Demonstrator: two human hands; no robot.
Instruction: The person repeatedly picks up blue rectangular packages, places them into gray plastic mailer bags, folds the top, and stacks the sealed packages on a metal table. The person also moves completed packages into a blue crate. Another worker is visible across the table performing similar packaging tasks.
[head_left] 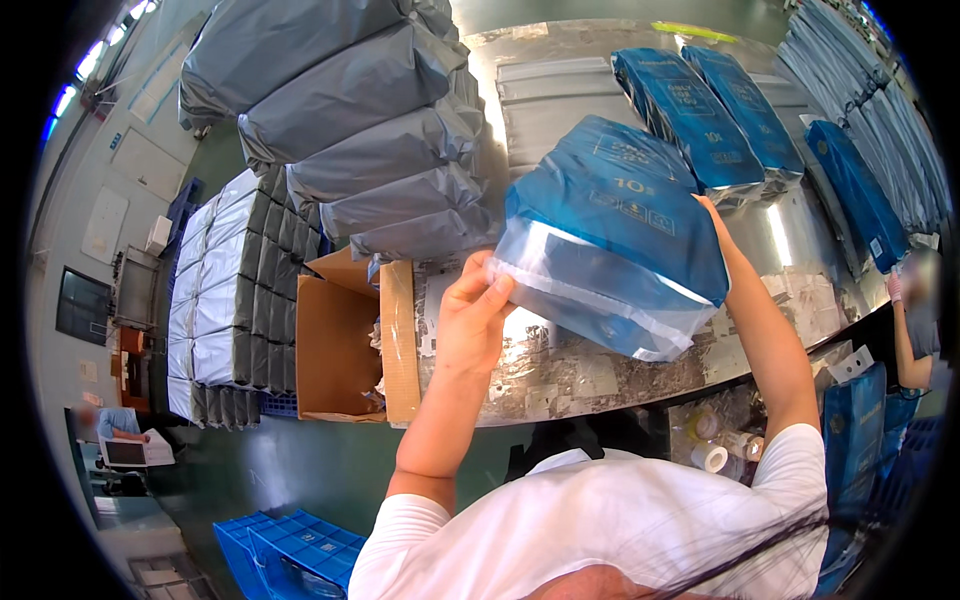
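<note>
A blue plastic package (610,225) with a clear, sealed end strip is held up over the metal table, tilted toward me. My left hand (478,305) pinches the corner of its clear end between thumb and fingers. Along the right side of the package lies my right hand (712,230), its fingers mostly hidden behind the blue film. Beyond the package, two similar blue packages (690,120) rest side by side on the table, apart from my hands.
Grey wrapped bundles (350,120) are stacked at the table's left. Below them stands an open cardboard box (340,340). Tape rolls (710,455) lie near my right elbow, and a blue crate (285,550) is on the floor. Another person's arm (908,335) shows at far right.
</note>
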